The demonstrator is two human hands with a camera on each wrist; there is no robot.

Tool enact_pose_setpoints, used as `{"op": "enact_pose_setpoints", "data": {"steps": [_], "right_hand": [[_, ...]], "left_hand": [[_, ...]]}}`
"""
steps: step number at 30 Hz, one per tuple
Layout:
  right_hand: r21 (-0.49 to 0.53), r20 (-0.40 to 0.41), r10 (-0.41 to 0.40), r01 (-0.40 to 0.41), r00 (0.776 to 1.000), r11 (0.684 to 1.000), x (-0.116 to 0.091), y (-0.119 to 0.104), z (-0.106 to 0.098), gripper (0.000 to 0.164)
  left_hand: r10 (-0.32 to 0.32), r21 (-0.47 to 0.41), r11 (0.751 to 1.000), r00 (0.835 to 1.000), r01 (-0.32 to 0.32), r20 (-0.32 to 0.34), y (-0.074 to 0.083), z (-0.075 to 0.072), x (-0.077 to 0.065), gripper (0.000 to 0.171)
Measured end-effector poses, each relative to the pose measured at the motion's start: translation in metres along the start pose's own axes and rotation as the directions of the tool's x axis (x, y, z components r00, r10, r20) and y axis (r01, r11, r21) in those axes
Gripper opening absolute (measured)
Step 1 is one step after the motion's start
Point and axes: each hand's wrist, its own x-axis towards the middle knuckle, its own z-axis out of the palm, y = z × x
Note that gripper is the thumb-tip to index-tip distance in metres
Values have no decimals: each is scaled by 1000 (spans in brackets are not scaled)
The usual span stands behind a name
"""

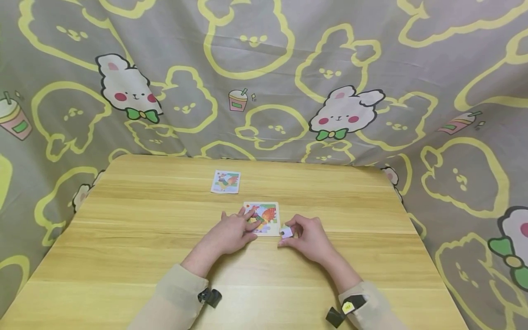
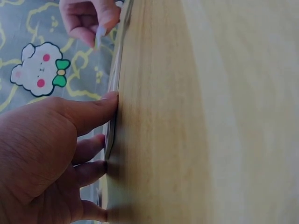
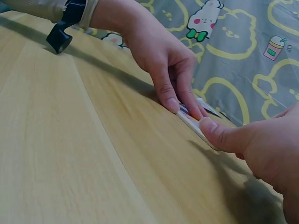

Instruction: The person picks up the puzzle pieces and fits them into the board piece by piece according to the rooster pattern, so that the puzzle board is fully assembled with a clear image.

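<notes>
A small jigsaw puzzle with a rooster picture [image 1: 268, 214] lies flat in its pale frame. My left hand [image 1: 234, 229] rests on the puzzle's left side, fingers spread across the picture and thumb along the near edge. In the left wrist view, the left hand's [image 2: 46, 149] fingertips meet the thin board side-on. Between thumb and fingers my right hand [image 1: 310, 237] pinches a whitish puzzle piece [image 1: 286, 232] with a dark spot, close by the frame's lower right corner. In the right wrist view, my right hand [image 3: 275, 144] hides most of that piece.
A square picture card [image 1: 225, 182] with the same rooster lies farther back, left of the puzzle. Black camera mounts sit on both wrists. Behind the wooden table [image 1: 144, 206] hangs a grey curtain [image 1: 264, 59] with cartoon animals.
</notes>
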Motion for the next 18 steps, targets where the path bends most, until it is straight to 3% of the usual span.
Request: {"op": "enact_pose_setpoints", "data": {"steps": [6,18], "right_hand": [[-38,-18,50,-51,999,998,9,-5,13,46],[-175,-7,63,-63,998,982,24,-6,32,53]], "left_hand": [[-8,1,1000,1000,8,-2,0,0,0,44],[0,-5,1000,1000,0,-17,1,-1,0,44]]}}
